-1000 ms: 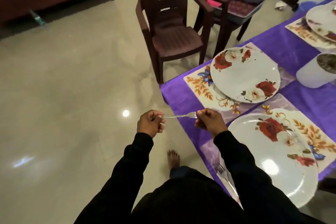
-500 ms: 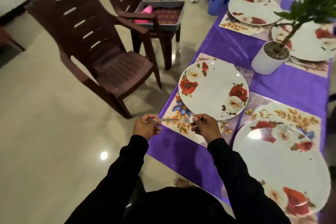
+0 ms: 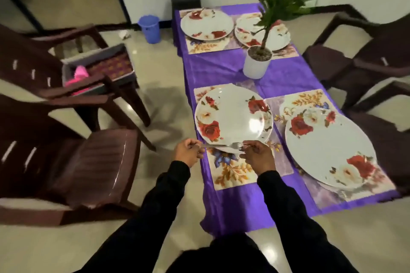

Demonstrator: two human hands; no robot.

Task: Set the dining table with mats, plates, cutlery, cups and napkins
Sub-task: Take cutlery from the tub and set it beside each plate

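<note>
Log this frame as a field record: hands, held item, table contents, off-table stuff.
left hand: grips the handle end of the fork
right hand: pinches the fork's tine end
fork position: held level over the near edge of the near left plate
plates: four, each on a floral mat
table cover: purple cloth
centrepiece: potted plant
cups, napkins on table: none visible
off table: brown chairs, blue bucket

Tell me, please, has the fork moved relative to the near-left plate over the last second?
Yes. The fork, held between both hands, has come in from off the purple table's edge to hover over the near rim of the near-left plate.
</note>
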